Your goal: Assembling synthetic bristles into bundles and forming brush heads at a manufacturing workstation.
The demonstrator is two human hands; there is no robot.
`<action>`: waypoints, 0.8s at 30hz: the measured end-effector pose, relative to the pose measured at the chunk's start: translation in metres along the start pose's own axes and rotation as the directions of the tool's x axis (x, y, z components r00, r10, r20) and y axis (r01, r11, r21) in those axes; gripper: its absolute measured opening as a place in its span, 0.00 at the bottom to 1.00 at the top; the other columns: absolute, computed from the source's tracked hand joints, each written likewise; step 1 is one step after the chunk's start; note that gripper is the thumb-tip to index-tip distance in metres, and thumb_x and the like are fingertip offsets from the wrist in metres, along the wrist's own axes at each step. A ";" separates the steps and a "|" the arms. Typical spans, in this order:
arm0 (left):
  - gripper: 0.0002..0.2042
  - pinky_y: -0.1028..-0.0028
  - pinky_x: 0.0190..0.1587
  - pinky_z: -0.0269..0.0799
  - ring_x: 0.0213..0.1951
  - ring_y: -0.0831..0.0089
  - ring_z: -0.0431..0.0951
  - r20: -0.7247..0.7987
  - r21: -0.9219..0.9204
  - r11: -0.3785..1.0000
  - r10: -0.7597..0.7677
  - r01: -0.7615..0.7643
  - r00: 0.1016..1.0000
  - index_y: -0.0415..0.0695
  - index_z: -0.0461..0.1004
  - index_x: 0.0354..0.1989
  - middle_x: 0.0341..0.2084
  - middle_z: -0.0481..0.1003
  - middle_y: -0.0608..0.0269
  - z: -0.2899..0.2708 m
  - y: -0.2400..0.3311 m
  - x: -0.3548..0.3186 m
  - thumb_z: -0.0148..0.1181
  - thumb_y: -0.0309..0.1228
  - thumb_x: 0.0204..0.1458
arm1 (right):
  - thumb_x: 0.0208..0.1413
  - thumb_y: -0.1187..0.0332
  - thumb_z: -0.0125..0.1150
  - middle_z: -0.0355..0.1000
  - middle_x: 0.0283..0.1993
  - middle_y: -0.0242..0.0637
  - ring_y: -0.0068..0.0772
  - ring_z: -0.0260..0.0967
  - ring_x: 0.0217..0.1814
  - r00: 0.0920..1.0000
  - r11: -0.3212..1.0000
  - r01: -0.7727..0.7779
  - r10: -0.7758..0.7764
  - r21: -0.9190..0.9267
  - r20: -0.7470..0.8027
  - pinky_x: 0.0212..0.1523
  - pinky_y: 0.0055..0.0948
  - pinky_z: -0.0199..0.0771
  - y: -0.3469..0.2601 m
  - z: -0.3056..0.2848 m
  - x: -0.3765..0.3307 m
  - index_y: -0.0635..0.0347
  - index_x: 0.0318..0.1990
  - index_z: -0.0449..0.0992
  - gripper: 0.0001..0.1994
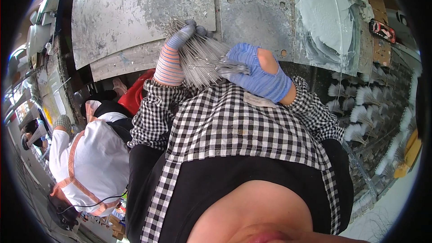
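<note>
Head view: the left hand (172, 59), gloved in orange-and-grey striped knit, and the right hand (261, 77), gloved in blue knit, are both clamped on a fanned bundle of thin grey metal wires (200, 60), beside a black-and-white checked cloth apron (225, 126).

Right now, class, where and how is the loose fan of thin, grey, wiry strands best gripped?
Probably grip the fan around its middle, coming from the left, where the striped-gloved left hand is: thin strands lie side by side there, while loose tips jut out at both ends.
</note>
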State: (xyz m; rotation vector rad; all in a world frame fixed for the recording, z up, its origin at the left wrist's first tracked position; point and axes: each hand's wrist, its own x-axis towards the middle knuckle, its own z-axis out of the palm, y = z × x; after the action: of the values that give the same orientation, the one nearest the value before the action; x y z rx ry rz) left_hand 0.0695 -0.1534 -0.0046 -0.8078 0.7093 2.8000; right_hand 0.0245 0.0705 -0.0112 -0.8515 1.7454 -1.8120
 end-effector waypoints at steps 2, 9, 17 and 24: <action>0.11 0.56 0.62 0.69 0.52 0.60 0.75 -0.044 -0.039 0.999 0.000 -0.002 0.999 0.46 0.76 0.46 0.42 0.78 0.62 0.003 -0.002 -0.001 0.62 0.31 0.56 | 0.51 0.62 0.70 0.77 0.37 0.42 0.40 0.78 0.37 0.997 0.968 0.052 -0.035 -0.247 0.073 0.39 0.33 0.79 -0.010 -0.009 0.010 0.60 0.41 0.81 0.14; 0.14 0.55 0.63 0.66 0.54 0.60 0.74 0.035 -0.046 0.997 0.065 -0.063 0.997 0.47 0.73 0.51 0.43 0.77 0.61 0.014 -0.010 -0.001 0.60 0.28 0.55 | 0.49 0.63 0.71 0.77 0.37 0.47 0.48 0.77 0.37 0.980 0.827 0.023 0.091 -0.561 0.175 0.40 0.36 0.78 -0.023 -0.012 0.019 0.64 0.43 0.81 0.17; 0.16 0.55 0.64 0.66 0.55 0.59 0.73 0.038 -0.087 0.993 0.085 -0.081 0.996 0.46 0.72 0.52 0.44 0.77 0.60 0.014 -0.015 -0.001 0.59 0.28 0.54 | 0.50 0.57 0.71 0.79 0.39 0.49 0.46 0.79 0.40 0.949 0.810 -0.196 0.298 -0.553 0.100 0.44 0.35 0.79 -0.022 -0.021 0.022 0.68 0.45 0.80 0.22; 0.17 0.55 0.63 0.67 0.54 0.58 0.73 0.059 -0.120 0.985 0.136 -0.128 0.989 0.44 0.71 0.53 0.44 0.77 0.59 0.022 -0.012 0.001 0.59 0.27 0.54 | 0.47 0.58 0.73 0.79 0.41 0.50 0.48 0.79 0.40 0.993 0.816 -0.052 0.102 -0.576 0.055 0.44 0.35 0.80 -0.016 -0.018 0.023 0.65 0.46 0.81 0.22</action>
State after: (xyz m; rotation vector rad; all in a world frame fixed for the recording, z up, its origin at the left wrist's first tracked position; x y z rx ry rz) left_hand 0.0616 -0.1322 0.0069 -0.7053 0.6168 2.9958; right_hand -0.0037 0.0676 0.0070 -1.0410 2.2759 -1.1692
